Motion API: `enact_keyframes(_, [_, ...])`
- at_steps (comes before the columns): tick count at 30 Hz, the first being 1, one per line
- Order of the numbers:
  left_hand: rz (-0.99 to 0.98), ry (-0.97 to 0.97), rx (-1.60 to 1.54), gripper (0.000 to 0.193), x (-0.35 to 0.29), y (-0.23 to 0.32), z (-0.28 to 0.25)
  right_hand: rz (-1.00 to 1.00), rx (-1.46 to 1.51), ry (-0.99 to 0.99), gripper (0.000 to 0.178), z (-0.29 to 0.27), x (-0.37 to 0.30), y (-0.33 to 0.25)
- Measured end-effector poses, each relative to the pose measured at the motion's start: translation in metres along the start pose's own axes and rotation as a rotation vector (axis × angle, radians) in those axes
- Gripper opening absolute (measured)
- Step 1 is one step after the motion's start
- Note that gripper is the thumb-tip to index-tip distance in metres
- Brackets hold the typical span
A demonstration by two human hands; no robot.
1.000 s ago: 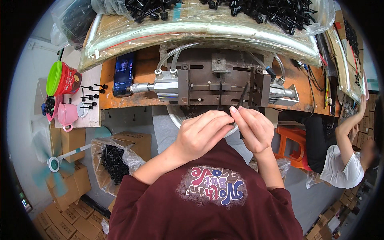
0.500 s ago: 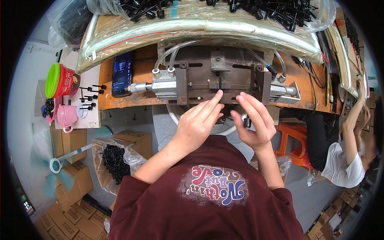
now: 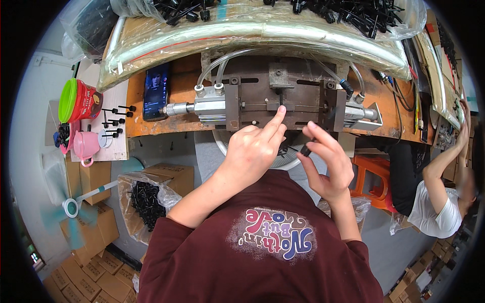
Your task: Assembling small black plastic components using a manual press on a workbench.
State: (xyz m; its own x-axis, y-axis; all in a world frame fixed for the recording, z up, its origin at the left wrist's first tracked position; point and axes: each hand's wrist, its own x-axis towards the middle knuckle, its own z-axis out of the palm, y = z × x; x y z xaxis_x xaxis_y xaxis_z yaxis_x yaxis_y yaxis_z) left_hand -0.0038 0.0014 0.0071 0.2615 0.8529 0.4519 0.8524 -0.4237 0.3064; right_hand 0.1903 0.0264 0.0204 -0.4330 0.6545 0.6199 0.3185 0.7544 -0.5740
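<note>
A metal fixture (image 3: 257,96) with a cylinder on each side sits at the bench's front edge. A thin black pin-like part (image 3: 281,96) stands in its middle block. My left hand (image 3: 252,151) reaches up to it, index finger stretched out with its tip at the part's near end; the other fingers are partly bent. Between the thumb and fingers of my right hand (image 3: 331,164) is a small black plastic part (image 3: 305,149), held just in front of the fixture's right half. My fingers cover some of that part.
Black parts (image 3: 348,17) lie heaped on a plastic-covered tray beyond the fixture. A phone (image 3: 155,93), a red tub (image 3: 88,101) and a pink cup (image 3: 86,144) stand to the left. An open box (image 3: 146,202) holds more black parts. At far right is another person (image 3: 437,207).
My left index finger has moved forward onto the fixture's middle. In my right hand the black part has turned and come up between thumb and fingers.
</note>
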Motion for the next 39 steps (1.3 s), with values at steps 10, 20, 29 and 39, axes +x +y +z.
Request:
enact_keyframes(10, [0.024,0.026,-0.122,0.020,-0.003,-0.005,-0.003,-0.068,-0.165,-0.078,0.027,0.001,-0.001,-0.006])
enact_keyframes(20, [-0.337,0.444,-0.266,0.006,-0.038,-0.043,-0.067,0.011,-0.027,-0.026,0.028,0.017,-0.007,0.000])
enact_keyframes(29, [-0.815,0.613,0.025,0.054,-0.072,-0.200,-0.067,-0.047,0.000,-0.090,0.026,0.028,-0.004,-0.008])
enact_keyframes(39, [-1.042,-0.058,0.360,0.063,-0.021,-0.236,-0.058,-0.038,-0.024,-0.055,0.027,0.019,-0.016,-0.009])
